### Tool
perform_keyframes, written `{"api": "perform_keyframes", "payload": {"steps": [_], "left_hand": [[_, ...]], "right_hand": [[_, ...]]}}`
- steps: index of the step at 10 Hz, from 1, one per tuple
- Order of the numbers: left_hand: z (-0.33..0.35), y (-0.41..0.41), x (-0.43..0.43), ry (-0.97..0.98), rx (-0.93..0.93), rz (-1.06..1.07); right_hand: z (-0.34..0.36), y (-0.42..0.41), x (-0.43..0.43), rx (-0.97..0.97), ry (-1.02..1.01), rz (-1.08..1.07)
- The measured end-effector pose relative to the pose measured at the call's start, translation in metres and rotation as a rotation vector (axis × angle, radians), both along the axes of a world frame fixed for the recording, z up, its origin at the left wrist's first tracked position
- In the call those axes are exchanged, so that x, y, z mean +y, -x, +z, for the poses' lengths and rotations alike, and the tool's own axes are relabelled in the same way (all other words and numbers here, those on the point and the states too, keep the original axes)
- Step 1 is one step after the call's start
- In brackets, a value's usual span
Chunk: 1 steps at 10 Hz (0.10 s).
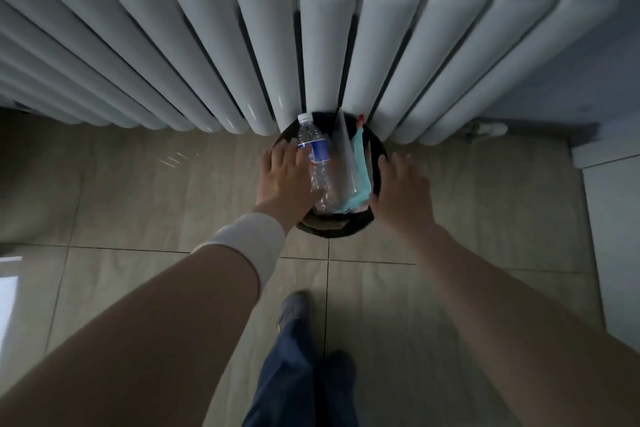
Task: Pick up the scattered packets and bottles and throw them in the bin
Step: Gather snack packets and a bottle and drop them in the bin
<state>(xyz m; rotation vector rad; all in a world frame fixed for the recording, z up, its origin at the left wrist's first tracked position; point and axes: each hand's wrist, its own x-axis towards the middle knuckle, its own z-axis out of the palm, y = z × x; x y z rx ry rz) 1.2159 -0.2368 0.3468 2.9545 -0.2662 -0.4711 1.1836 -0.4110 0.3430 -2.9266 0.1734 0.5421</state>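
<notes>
Radiator (322, 45) columns in glossy white fill the upper half of the head view, fanning down to a beige tiled floor (138, 184). Both of the person's forearms reach forward from the bottom corners and converge on a small round black bin (333, 235) that stands on the floor right against the radiator's foot.

The left arm carries a white sleeve (249, 243) at the wrist. The left hand (284, 180) lies palm down over the bin's left rim, fingers straight and slightly spread, gripping nothing; its fingertips lie just beside the bottle's label, and whether the thumb touches the bottle cannot be told. The right hand (401, 191) is bare to the elbow, palm down at the bin's right rim, fingers loose and parted, holding nothing.

A clear plastic bottle (317, 156) stands tilted inside the bin on its left side. Its long axis runs from the near side of the bin toward the radiator, with the white cap (305, 118) pointing away from the person and sticking out above the rim. Its body is crumpled and has a blue label.

Beside it, on the right, a teal packet (362, 166) stands on edge in the bin, and a pale grey packet (343, 146) rises between it and the bottle.

Below, a trouser leg (294, 357) in dark blue shows.
</notes>
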Motion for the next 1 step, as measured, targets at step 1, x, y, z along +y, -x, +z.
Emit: {"api": "perform_keyframes", "payload": {"steps": [1], "left_hand": [[0.0304, 0.0602, 0.0195, -0.193, 0.173, -0.14]], "right_hand": [[0.0189, 0.0729, 0.015, 0.103, 0.057, 0.085]]}}
